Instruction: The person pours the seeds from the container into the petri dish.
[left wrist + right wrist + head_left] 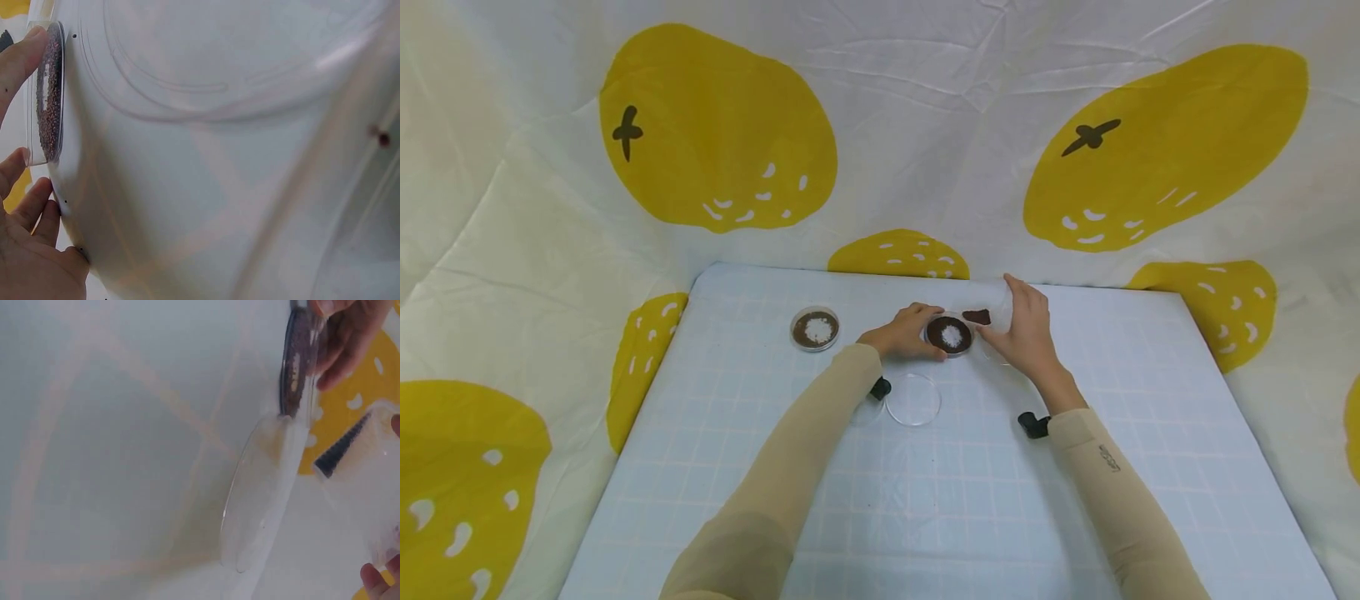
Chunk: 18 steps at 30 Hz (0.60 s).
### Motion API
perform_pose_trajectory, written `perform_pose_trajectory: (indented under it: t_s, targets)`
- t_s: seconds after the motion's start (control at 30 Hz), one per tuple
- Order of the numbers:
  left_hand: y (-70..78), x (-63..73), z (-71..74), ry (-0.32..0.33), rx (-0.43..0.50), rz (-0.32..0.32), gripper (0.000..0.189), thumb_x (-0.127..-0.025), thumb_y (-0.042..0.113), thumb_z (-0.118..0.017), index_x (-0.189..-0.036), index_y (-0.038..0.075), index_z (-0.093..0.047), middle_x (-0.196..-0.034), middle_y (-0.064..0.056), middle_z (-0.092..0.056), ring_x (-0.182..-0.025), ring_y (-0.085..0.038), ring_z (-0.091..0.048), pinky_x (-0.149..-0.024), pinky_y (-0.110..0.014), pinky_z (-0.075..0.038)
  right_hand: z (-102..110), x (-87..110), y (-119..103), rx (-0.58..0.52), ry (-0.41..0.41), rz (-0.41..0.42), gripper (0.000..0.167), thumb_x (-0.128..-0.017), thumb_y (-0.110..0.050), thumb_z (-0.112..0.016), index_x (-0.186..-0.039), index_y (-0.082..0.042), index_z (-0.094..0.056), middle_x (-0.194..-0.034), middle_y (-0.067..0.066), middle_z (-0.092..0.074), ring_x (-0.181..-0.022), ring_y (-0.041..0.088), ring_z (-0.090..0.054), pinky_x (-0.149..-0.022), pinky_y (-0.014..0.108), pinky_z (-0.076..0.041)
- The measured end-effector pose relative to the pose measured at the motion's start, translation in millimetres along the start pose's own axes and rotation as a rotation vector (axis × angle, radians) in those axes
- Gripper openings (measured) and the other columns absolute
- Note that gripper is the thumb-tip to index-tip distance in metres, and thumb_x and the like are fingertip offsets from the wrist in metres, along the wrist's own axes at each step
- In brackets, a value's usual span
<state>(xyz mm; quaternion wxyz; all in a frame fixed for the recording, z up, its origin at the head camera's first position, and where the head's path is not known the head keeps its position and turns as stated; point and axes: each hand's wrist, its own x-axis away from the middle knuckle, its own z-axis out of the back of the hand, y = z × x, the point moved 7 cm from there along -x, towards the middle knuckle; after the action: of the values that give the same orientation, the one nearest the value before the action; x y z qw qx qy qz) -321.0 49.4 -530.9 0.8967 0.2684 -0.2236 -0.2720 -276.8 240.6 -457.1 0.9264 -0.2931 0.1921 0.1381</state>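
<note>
My left hand point(910, 332) grips a clear petri dish point(949, 335) of dark brown granules with a white patch in the middle, thumb and fingers at its sides. In the left wrist view the dish's granules point(51, 100) show edge-on beside the thumb. My right hand point(1024, 332) holds a clear plastic container point(369, 469) tilted just right of that dish, its fingers spread around it. Dark granules point(977, 317) are gathered at the container's lower end. Under it, next to the filled dish, lies a clear round dish point(256, 494).
Another petri dish point(815, 328) with brown granules and a white centre stands to the left. A clear round dish point(913, 400) lies in front of my left hand, with a second clear one point(868, 409) partly under the wrist. A patterned curtain point(910, 167) hangs behind the table.
</note>
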Motion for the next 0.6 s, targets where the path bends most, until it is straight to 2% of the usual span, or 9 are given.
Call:
perform_pose_trajectory:
  t_s: [0.27,0.47,0.6]
  targets:
    - [-0.8,1.4,-0.2,-0.002,0.018,0.013,0.091,-0.084,0.053,-0.076,-0.158,0.027,-0.029,-0.16,-0.007,-0.023,-0.145,-0.025,-0.022,-0.113,-0.055,-0.03,7.2,8.4,16.5,-0.188,0.033,-0.206,0.1,-0.077,-0.02,-0.087,-0.154,-0.002,-0.027,-0.149,0.025,-0.037,-0.133,0.041,-0.035,-0.109,0.058,-0.03]
    - [-1.1,0.1,-0.3,0.007,0.0,0.018,0.091,-0.085,0.053,-0.076,-0.157,0.027,-0.029,-0.16,-0.006,-0.024,-0.146,-0.025,-0.022,-0.114,-0.053,-0.029,11.3,16.0,25.0,-0.302,0.04,-0.265,0.099,-0.08,-0.016,-0.085,-0.155,-0.002,-0.023,-0.153,0.022,-0.031,-0.135,0.04,-0.035,-0.107,0.057,-0.037]
    - [-0.1,0.4,-0.1,0.011,0.009,0.018,0.09,-0.085,0.053,-0.077,-0.157,0.027,-0.03,-0.159,-0.007,-0.024,-0.145,-0.025,-0.022,-0.114,-0.052,-0.029,15.9,22.4,31.2,-0.36,0.052,-0.301,0.098,-0.08,-0.011,-0.084,-0.155,-0.002,-0.021,-0.154,0.021,-0.03,-0.14,0.039,-0.033,-0.111,0.057,-0.033]
